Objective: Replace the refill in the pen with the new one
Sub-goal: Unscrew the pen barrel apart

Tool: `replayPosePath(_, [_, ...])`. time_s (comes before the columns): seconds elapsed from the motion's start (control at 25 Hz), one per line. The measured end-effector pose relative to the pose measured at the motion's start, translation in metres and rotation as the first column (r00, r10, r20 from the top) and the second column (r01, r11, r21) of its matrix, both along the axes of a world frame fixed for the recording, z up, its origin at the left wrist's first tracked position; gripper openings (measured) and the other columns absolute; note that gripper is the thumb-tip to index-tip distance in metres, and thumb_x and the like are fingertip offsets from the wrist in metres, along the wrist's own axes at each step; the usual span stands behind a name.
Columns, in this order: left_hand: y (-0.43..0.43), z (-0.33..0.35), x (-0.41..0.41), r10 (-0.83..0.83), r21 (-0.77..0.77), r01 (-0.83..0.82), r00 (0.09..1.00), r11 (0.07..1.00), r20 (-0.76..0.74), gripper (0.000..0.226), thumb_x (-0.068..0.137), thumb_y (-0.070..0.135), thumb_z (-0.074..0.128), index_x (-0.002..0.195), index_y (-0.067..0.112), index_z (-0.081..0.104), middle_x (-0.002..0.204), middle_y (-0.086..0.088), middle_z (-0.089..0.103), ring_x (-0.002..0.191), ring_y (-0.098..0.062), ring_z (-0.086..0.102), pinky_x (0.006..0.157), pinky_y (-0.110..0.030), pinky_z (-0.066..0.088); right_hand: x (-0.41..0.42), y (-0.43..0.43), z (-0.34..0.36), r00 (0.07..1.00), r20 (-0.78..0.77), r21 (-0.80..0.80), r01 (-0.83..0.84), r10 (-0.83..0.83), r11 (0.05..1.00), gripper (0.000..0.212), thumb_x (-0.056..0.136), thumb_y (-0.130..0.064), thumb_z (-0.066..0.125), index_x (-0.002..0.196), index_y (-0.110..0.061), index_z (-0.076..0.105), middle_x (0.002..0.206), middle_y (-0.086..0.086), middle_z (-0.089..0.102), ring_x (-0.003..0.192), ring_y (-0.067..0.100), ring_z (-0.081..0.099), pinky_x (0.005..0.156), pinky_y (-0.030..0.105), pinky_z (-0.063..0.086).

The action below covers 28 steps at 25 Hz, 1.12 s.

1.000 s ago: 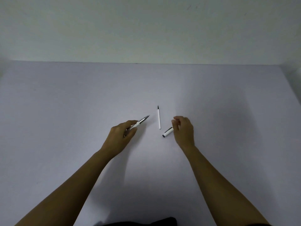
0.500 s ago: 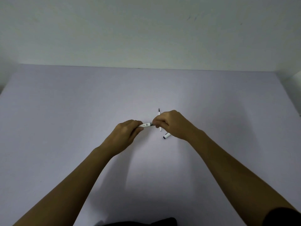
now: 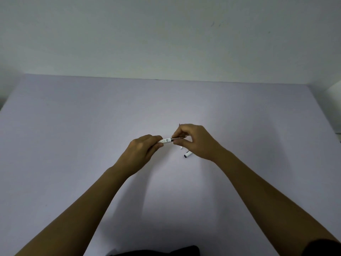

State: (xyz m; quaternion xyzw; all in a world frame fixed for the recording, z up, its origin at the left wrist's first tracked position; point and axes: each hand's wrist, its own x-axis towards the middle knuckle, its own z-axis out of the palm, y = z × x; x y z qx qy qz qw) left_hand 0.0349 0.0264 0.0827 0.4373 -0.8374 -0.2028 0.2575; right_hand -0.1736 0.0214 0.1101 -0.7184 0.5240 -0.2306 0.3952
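A white pen with a small printed pattern is held level above the table. My left hand grips its barrel. The fingertips of my right hand pinch its dark metal tip section. On the table under my right hand lies the thin white refill; only its near end and dark far tip show. The white pen cap with a dark end lies just below my right hand.
A pale lilac table reaches to a plain wall at the back. A white object stands past the table's far right corner. Dark clothing shows at the bottom edge.
My right hand left the cap on the table, moved left to the pen tip and closed on it. The pen went from tilted to level between both hands.
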Motion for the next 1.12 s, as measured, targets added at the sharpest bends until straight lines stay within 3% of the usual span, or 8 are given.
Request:
replayPosePath(0.16, [0.001, 0.001, 0.0, -0.011, -0.037, 0.011, 1.0, 0.999, -0.001, 0.03, 0.091, 0.028, 0.043, 0.099, 0.006, 0.062, 0.066, -0.005, 0.056, 0.064, -0.004, 0.03, 0.06, -0.016, 0.029, 0.002, 0.004, 0.006, 0.995, 0.051, 0.152, 0.076, -0.085, 0.985, 0.02, 0.089, -0.035, 0.057, 0.1, -0.021, 0.065, 0.084, -0.005, 0.067, 0.088, 0.019, 0.064, 0.077, 0.037, 0.054])
replayPosePath(0.28, [0.003, 0.0, 0.002, -0.026, -0.03, 0.026, 1.0, 0.999, -0.001, 0.034, 0.093, 0.033, 0.039, 0.099, 0.009, 0.061, 0.067, -0.005, 0.056, 0.064, -0.004, 0.03, 0.06, -0.017, 0.029, 0.002, 0.005, 0.006, 0.998, 0.022, 0.124, 0.059, -0.062, 0.991, 0.018, 0.09, -0.029, 0.055, 0.086, -0.018, 0.068, 0.076, -0.003, 0.067, 0.08, 0.031, 0.064, 0.076, 0.046, 0.053])
replayPosePath(0.44, [0.004, 0.001, 0.002, -0.019, -0.041, 0.019, 1.0, 0.999, -0.007, 0.03, 0.093, 0.031, 0.041, 0.1, 0.01, 0.061, 0.067, -0.004, 0.056, 0.062, -0.007, 0.033, 0.059, -0.017, 0.029, -0.002, 0.005, 0.006, 0.995, 0.058, 0.123, 0.073, -0.081, 0.99, 0.02, 0.08, -0.033, 0.069, 0.096, -0.022, 0.062, 0.085, -0.009, 0.064, 0.088, 0.011, 0.063, 0.082, 0.03, 0.052])
replayPosePath(0.56, [0.004, 0.001, 0.001, -0.016, -0.049, 0.016, 1.0, 0.999, 0.0, 0.029, 0.092, 0.03, 0.043, 0.1, 0.009, 0.061, 0.067, -0.005, 0.056, 0.062, -0.009, 0.034, 0.059, -0.016, 0.028, -0.002, 0.006, 0.009, 0.996, 0.013, 0.267, 0.084, -0.09, 0.96, 0.029, 0.091, -0.042, 0.05, 0.09, -0.019, 0.067, 0.074, -0.009, 0.065, 0.075, 0.013, 0.061, 0.074, 0.027, 0.048])
replayPosePath(0.68, [0.006, 0.001, 0.001, -0.03, -0.034, 0.03, 0.999, 0.999, -0.01, 0.032, 0.092, 0.032, 0.041, 0.1, 0.009, 0.061, 0.068, -0.005, 0.057, 0.065, -0.014, 0.04, 0.06, -0.017, 0.029, -0.004, 0.007, 0.006, 0.997, 0.034, 0.222, 0.066, -0.075, 0.973, 0.004, 0.084, -0.029, 0.065, 0.083, -0.026, 0.063, 0.077, -0.002, 0.065, 0.075, 0.02, 0.062, 0.072, 0.031, 0.05])
replayPosePath(0.88, [0.008, 0.002, -0.001, -0.031, -0.036, 0.03, 0.999, 0.999, -0.01, 0.034, 0.093, 0.034, 0.039, 0.101, 0.009, 0.061, 0.068, -0.006, 0.057, 0.064, -0.015, 0.04, 0.059, -0.018, 0.03, -0.003, 0.007, 0.01, 0.992, 0.026, 0.231, 0.112, -0.121, 0.966, 0.018, 0.09, -0.037, 0.055, 0.08, -0.025, 0.065, 0.073, -0.012, 0.067, 0.079, 0.015, 0.066, 0.072, 0.025, 0.048])
replayPosePath(1.0, [0.008, 0.003, 0.0, -0.023, -0.024, 0.023, 1.0, 0.999, -0.014, 0.032, 0.093, 0.032, 0.041, 0.102, 0.009, 0.061, 0.068, -0.006, 0.058, 0.065, -0.016, 0.042, 0.059, -0.016, 0.03, -0.004, 0.007, 0.011, 0.984, 0.124, 0.183, 0.102, -0.126, 0.978, 0.011, 0.08, -0.022, 0.071, 0.078, -0.03, 0.063, 0.075, -0.011, 0.063, 0.074, 0.008, 0.061, 0.072, 0.025, 0.05])
replayPosePath(1.12, [0.008, 0.005, 0.0, -0.012, -0.024, 0.011, 1.0, 1.0, -0.024, 0.029, 0.091, 0.028, 0.045, 0.102, 0.007, 0.062, 0.068, -0.006, 0.058, 0.065, -0.015, 0.042, 0.059, -0.015, 0.03, -0.004, 0.007, 0.013, 0.978, 0.114, 0.252, 0.14, -0.173, 0.957, 0.018, 0.085, -0.039, 0.062, 0.092, -0.023, 0.066, 0.078, -0.012, 0.062, 0.067, -0.002, 0.056, 0.068, 0.017, 0.048])
